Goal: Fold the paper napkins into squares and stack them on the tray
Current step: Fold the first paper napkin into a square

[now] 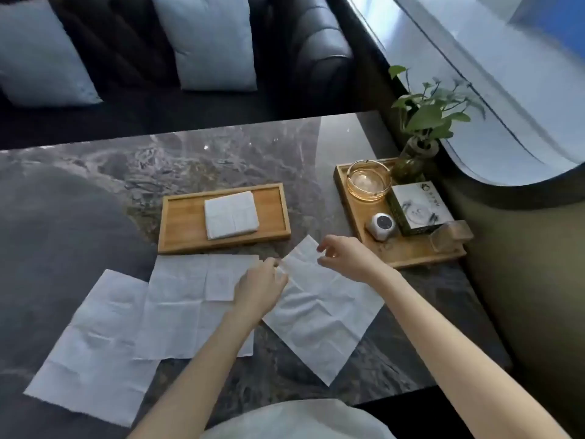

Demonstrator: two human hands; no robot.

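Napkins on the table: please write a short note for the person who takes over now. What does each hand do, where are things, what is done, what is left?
Left hand: fingers pinch the far left edge of the right napkin.
Right hand: fingers pinch its far corner, slightly lifted.
Done: a folded square lies on the wooden tray.
Left: this napkin, still unfolded, plus the middle napkin and the left napkin, both flat on the marble table, overlapping each other. Fold each, then stack on the tray.

One folded napkin lies square on my wooden tray; three open napkins lie flat, creased, before it.
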